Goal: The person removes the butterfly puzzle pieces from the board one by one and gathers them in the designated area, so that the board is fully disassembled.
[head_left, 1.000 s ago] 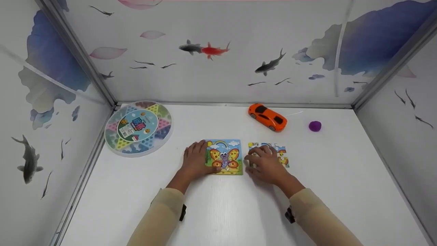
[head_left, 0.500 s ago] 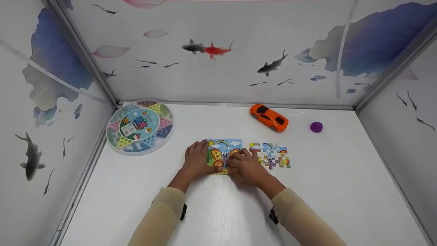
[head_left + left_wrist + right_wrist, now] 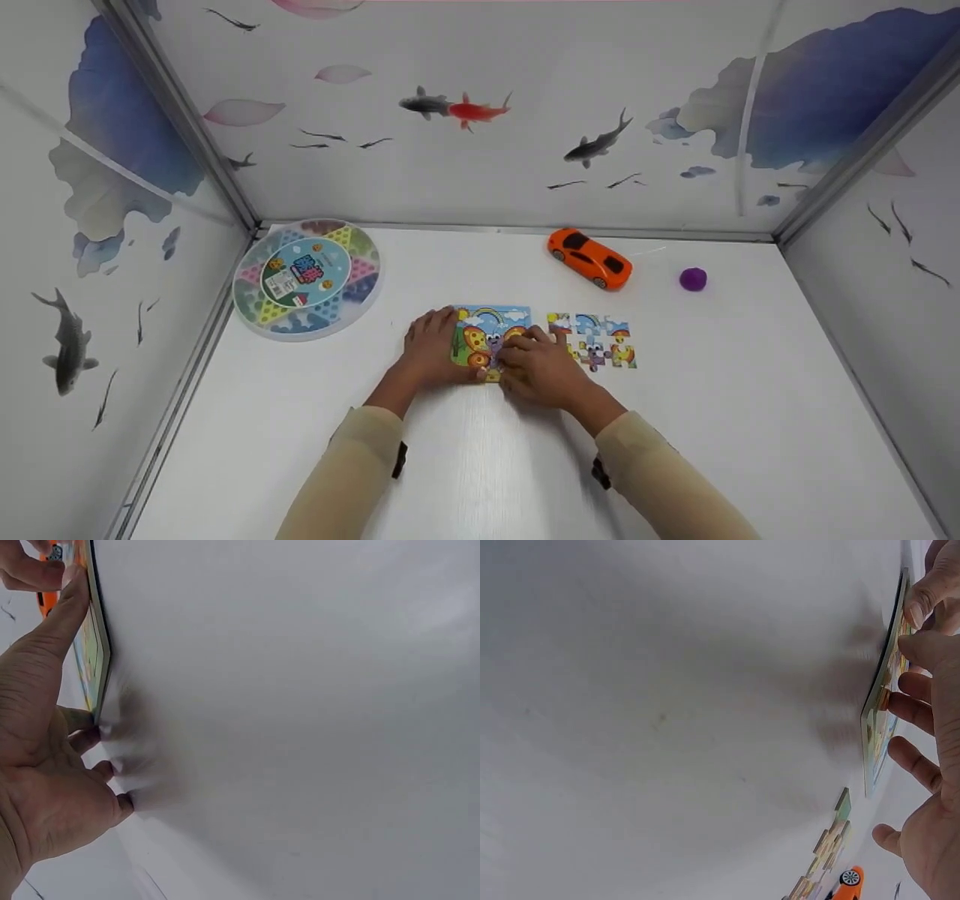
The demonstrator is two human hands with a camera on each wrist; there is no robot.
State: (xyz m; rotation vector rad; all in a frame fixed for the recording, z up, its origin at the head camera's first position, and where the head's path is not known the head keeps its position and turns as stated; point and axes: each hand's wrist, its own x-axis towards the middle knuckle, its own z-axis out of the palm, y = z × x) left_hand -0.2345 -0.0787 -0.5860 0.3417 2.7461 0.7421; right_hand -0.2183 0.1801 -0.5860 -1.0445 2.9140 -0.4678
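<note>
A square butterfly puzzle board (image 3: 495,319) lies flat on the white table. My left hand (image 3: 433,351) holds it at the left side, fingers along the edge and thumb over the near edge. Over the board's right half is my right hand (image 3: 546,369), fingers bent. In the right wrist view a small puzzle piece (image 3: 884,699) shows at its fingertips, just at the board's surface; most of it is hidden. Several loose puzzle pieces (image 3: 589,325) lie in rows right of the board, partly covered by the right hand.
An orange toy car (image 3: 591,259) stands behind the loose pieces. To its right sits a purple ball (image 3: 693,279). At the far left is a round Chinese checkers box (image 3: 306,279). Printed walls (image 3: 480,180) close off the back and sides of the table.
My right hand has moved left from the loose pieces onto the board's right half, uncovering several pieces, and has stayed there over the last half second. My left hand keeps its place.
</note>
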